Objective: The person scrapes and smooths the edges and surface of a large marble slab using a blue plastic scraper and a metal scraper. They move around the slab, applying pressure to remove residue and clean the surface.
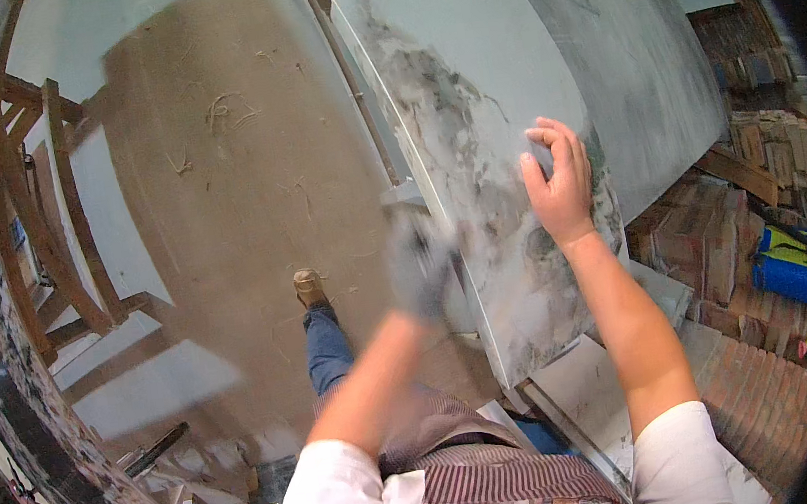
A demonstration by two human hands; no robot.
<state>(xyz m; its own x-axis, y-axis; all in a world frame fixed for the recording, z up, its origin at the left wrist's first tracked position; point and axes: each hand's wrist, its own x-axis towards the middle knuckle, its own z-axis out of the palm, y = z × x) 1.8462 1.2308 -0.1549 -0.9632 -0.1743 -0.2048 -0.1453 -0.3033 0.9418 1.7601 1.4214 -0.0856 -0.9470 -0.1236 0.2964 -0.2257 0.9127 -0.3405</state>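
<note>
Grey-smeared pale stone slab (501, 139) stands on edge by the brown floor (213, 175), right hand (558, 181) flat and open on its dirty middle, left hand (422, 265) blurred at its near edge, grip unclear, top looks cleaner.

The single head view looks steeply down, close over a grey stone slab (504, 88) and the floor (213, 175).

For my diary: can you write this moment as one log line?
right hand: flat on slab | left hand: blurred, gloved, at slab edge | floor: dusty
</note>
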